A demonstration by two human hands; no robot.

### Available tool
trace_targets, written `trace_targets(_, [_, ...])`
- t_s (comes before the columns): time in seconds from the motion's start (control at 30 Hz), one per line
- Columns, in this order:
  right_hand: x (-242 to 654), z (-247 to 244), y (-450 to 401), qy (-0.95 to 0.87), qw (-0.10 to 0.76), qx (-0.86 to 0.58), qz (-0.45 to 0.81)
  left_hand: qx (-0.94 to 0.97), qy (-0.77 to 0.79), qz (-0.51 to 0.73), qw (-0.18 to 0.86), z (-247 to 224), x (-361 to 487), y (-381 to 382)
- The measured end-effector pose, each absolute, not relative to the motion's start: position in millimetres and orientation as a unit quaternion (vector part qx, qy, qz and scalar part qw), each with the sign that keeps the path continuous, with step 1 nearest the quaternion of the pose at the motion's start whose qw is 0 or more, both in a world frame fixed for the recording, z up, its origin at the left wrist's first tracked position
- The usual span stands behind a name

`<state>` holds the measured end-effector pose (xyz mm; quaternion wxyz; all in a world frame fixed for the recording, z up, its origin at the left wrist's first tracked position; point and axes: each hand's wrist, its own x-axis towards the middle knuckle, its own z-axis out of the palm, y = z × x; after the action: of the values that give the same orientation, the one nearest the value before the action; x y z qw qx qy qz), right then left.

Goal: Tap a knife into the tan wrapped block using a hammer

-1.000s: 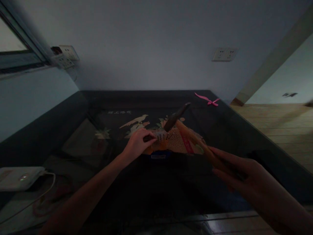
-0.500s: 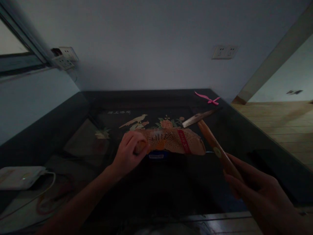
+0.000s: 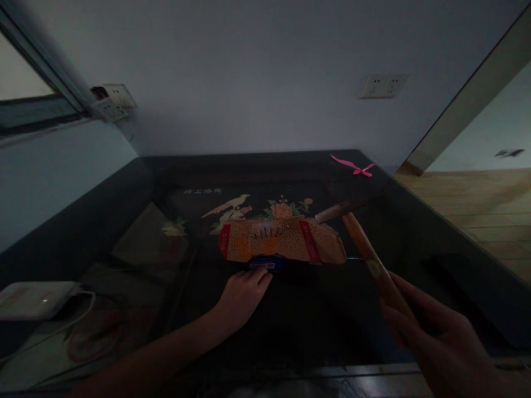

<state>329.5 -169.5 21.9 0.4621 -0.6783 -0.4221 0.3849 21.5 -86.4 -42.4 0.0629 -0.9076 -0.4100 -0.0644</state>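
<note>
My right hand (image 3: 435, 320) is wrapped round the wooden handle of a hammer (image 3: 373, 260), whose metal head is raised near the right end of a dotted brown and orange package. This flattened-looking package (image 3: 269, 239) has red bands and dark print and lies on the dark tabletop. Under its near edge sits a small blue box (image 3: 266, 262) with a pale label. My left hand (image 3: 244, 296) is closed at the near side of the blue box, fingertips against it; the thumb is hidden. A thin shiny rod (image 3: 353, 258) shows at the package's right end.
The black table (image 3: 257, 168) carries a bird-and-flower picture. A pink ribbon (image 3: 362, 172) lies at the far right corner. At left are a white device (image 3: 35, 298) and its cable. A dark flat object (image 3: 468, 293) lies at right. Behind rises a wall with sockets (image 3: 384, 86).
My left hand has let go of the package's left end and moved down and right to the blue box. The hammer head has shifted slightly right.
</note>
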Motion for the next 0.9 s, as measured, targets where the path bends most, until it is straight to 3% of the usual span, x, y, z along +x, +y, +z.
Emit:
trace_targets(0.63, [327, 20, -168, -0.442, 0.455, -0.665, 0.395, -0.901, -0.427, 0.067, 0.042, -18, 35, -81])
trace_targets(0.9, [324, 21, -167, -0.420, 0.468, -0.662, 0.408, -0.920, -0.385, -0.007, 0.076, -21, 33, -81])
